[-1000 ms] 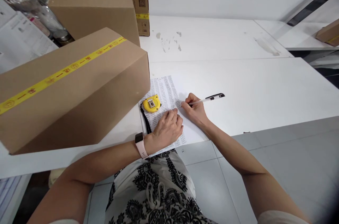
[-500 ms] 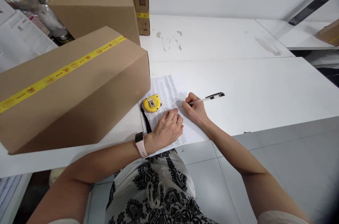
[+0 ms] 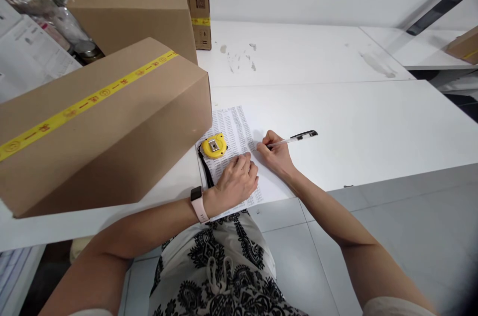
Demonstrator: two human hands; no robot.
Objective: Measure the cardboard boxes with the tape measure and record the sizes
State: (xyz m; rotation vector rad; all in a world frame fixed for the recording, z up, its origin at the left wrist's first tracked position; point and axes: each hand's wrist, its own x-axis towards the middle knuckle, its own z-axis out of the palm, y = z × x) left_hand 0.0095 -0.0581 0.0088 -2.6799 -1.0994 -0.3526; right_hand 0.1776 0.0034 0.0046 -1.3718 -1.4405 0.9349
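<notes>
A printed sheet (image 3: 233,124) full of small rows of text lies at the near edge of the white table (image 3: 354,122). My right hand (image 3: 275,156) grips a clear pen (image 3: 295,139) with a black cap, its tip on the sheet. My left hand (image 3: 236,181), a pink watch on its wrist, rests on the paper with fingers curled and pressed down, holding nothing. A yellow tape measure (image 3: 213,146) with a black strap sits on the sheet just beyond my left hand.
A large cardboard box (image 3: 97,127) sealed with yellow tape stands on the table to the left, touching the sheet's edge. Two more boxes (image 3: 130,17) stand behind it. Another box (image 3: 463,46) is at the far right. Grey floor tiles lie below.
</notes>
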